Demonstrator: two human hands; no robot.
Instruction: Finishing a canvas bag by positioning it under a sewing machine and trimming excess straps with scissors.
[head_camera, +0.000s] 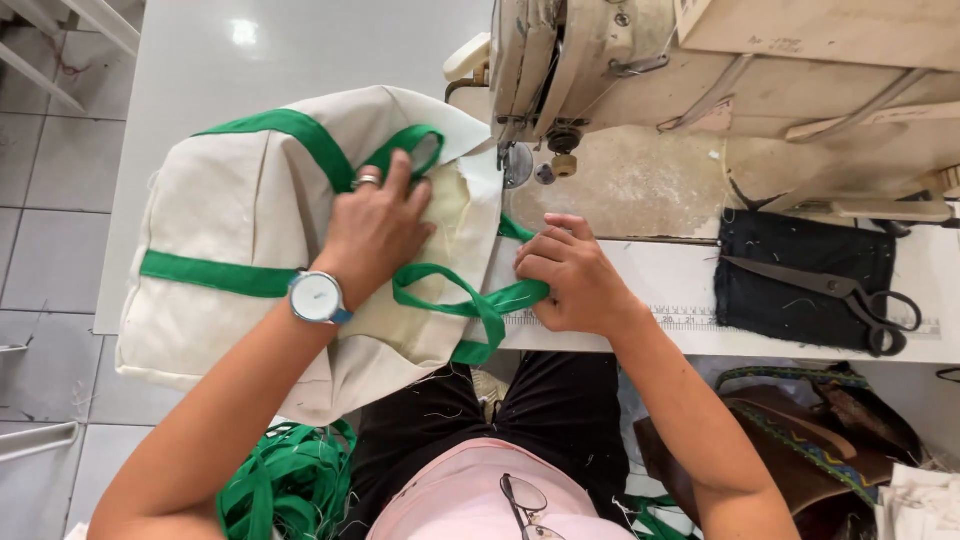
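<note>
A person seated at an industrial sewing machine (600, 60) steadies a cream canvas tote bag (240, 210) trimmed with green webbing straps (470, 300) on the white worktable (200, 60). The bag lies to the left of the machine head, its open mouth turned toward the needle and presser foot (515, 150), apparently so the edge with the strap can be fed under it.

The left hand (375, 235), wearing a ring and a white-faced wristwatch (317, 297), lies spread and pressed flat on the bag's upper panel, fingers reaching to a strap loop near the mouth; the weight seems meant to keep the bulky fabric from sliding off the table edge. The right hand (570, 275) is curled, its fingertips pinching the green strap end against the bag's rim just in front of the needle, holding the two layers aligned.

To the right, black-handled tailor's shears (830, 295) rest on a dark cloth pad (800, 280), close enough to grab for trimming. A printed ruler strip (690, 318) runs along the table's front edge. Below the table, a heap of loose green webbing (290, 480) sits beside the person's lap, and a brown bag with a patterned strap (800, 430) lies on the floor to the right. Eyeglasses (525, 500) hang from the pink shirt collar.
</note>
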